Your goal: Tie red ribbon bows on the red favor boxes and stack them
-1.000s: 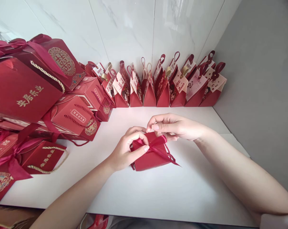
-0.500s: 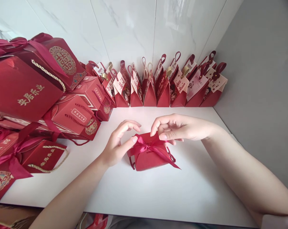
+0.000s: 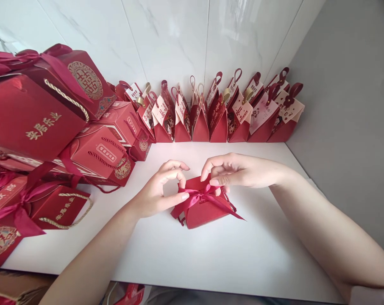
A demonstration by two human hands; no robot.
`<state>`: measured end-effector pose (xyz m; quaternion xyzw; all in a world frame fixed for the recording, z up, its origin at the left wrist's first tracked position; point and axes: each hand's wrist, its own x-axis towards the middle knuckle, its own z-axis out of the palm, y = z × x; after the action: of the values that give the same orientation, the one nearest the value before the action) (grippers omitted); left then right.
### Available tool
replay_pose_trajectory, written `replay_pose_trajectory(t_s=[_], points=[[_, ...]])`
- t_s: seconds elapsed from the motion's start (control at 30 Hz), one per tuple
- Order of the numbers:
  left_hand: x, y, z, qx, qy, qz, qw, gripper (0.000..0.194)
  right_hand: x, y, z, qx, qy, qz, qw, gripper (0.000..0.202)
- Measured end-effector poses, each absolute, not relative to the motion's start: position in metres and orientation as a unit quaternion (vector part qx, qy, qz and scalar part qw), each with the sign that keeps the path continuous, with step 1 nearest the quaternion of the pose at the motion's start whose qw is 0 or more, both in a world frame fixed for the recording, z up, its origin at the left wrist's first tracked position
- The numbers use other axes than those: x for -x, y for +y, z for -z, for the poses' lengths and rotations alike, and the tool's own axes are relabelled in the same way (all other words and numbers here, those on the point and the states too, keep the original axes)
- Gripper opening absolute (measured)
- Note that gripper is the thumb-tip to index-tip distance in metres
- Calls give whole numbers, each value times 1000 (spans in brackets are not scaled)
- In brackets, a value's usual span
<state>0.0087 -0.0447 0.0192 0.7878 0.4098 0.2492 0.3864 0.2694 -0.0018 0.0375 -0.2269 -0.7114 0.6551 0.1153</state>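
White table (image 3: 217,258) supports the box (image 3: 200,215) just below the fingers (image 3: 173,201), probably so that left hand (image 3: 154,191) and right hand (image 3: 239,169) both reach the bow (image 3: 201,195). Fingers curl narrowly beside it; whether they pinch, one cannot tell.

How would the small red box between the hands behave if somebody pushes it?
The small red box probably keeps its shape, since its panels look like folded card. Pushed, it would likely slide rather than roll, as it sits low on the table. The ribbon bow may flop; its thin tail trails past the box.
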Motion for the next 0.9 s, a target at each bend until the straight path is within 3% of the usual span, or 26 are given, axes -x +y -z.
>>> replay_pose_trajectory(t_s=[0.2,0.33,0.53,0.9], points=[[-9,-42,-16,-745,348,-254,510,19,-270,-3,-40,237,-730,-630,119,19],[-13,-45,-12,-755,348,-255,494,17,-269,-4,-39,229,-742,-619,118,19],[-12,-44,-6,-747,359,-294,477,36,-267,-5,-40,247,-733,-621,126,22],[-14,-45,-6,-751,418,-295,418,43,-264,-4,-33,235,-741,-620,107,16]])
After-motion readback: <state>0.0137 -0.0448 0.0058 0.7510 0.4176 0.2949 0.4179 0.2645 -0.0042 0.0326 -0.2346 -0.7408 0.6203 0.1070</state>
